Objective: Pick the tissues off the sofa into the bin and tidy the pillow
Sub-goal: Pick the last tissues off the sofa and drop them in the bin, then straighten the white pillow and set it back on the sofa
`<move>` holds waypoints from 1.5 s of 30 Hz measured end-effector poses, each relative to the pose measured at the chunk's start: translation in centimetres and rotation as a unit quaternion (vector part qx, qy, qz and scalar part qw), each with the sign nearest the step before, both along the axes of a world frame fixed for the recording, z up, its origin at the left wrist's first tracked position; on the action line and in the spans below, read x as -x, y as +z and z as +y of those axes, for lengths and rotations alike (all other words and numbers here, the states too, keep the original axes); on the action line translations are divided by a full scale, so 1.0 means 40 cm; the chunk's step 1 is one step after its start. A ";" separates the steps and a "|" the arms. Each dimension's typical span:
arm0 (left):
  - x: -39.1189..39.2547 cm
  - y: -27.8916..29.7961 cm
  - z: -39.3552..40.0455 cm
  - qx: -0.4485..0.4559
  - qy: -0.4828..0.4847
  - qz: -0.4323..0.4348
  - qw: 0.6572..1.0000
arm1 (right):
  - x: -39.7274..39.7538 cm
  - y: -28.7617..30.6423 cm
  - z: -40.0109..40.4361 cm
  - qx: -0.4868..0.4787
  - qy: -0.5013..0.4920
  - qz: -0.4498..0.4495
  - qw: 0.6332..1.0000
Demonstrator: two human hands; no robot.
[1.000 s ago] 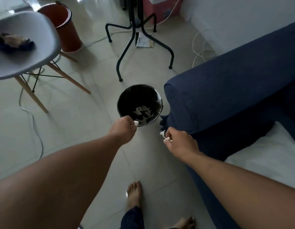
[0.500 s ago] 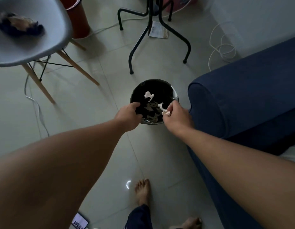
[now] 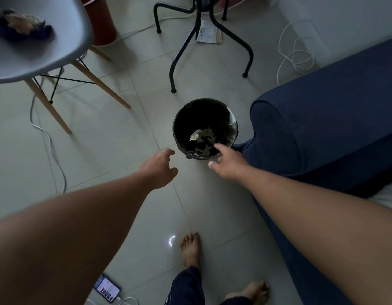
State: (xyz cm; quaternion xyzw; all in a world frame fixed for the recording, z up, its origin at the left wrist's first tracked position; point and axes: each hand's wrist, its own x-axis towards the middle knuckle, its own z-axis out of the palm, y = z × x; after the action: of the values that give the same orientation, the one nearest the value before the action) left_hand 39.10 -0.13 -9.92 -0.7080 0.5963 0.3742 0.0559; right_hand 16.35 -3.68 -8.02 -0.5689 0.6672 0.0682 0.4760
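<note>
The bin (image 3: 232,128), a round one lined with a black bag, stands upright on the floor just beyond my right hand (image 3: 229,164), whose fingertips reach over its near rim. From my left hand (image 3: 159,168) it sits up and to the right, a little apart. Crumpled pale tissues (image 3: 201,137) lie heaped in its bottom. A white corner of pillow (image 3: 386,195) shows right of my right forearm.

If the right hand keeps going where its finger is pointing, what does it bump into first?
Probably the bin: the right hand points over its near rim toward the tissues inside, though depth is hard to judge.
</note>
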 end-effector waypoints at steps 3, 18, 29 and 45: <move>0.026 0.005 0.019 -0.005 -0.022 -0.012 1.000 | 0.058 -0.012 0.067 -0.043 0.047 0.027 0.998; 0.342 0.091 0.069 -0.001 -0.159 -0.038 0.987 | 0.386 0.095 0.235 0.018 0.051 0.086 0.995; 0.704 0.188 0.059 0.008 -0.296 -0.063 0.953 | 0.742 0.202 0.344 0.111 -0.023 0.136 0.984; 1.313 0.233 0.079 0.023 -0.395 -0.037 0.918 | 1.323 0.212 0.733 0.136 -0.209 0.233 0.940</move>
State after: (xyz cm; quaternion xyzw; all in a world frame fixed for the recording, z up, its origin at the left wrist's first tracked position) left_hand -13.40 3.01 -0.61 -0.4294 0.8333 0.2814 0.2051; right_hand -36.55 25.63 0.44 -0.4440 0.8663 0.0058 0.2290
